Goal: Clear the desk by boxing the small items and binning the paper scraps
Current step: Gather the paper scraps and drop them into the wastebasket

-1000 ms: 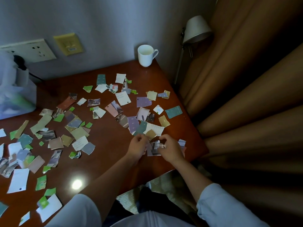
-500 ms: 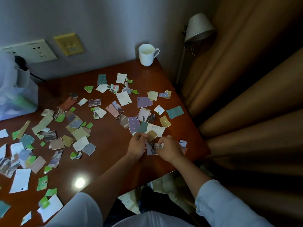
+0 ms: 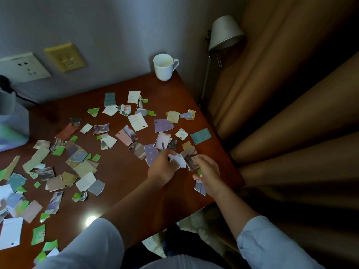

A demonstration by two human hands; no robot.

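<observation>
Several torn paper scraps (image 3: 81,166) of many colours lie scattered over the brown wooden desk (image 3: 120,171). Near the desk's right front corner my left hand (image 3: 163,167) pinches a white scrap (image 3: 179,159) with its fingertips. Right beside it my right hand (image 3: 207,171) grips a small bundle of scraps (image 3: 191,158), brownish and grey, with a green piece showing under the fingers. A grey-blue scrap (image 3: 200,188) lies on the desk under my right wrist. A teal scrap (image 3: 200,136) lies near the right edge.
A white mug (image 3: 164,66) stands at the desk's back right corner by the wall. A lamp (image 3: 223,33) and brown curtains (image 3: 291,113) are to the right. A plastic bag (image 3: 11,129) sits at the far left, below wall sockets (image 3: 23,66).
Both hands have lifted off the desk and moved slightly away from me, each now holding picked-up scraps. The white and tan scraps that lay in front of them are gone from the desk.
</observation>
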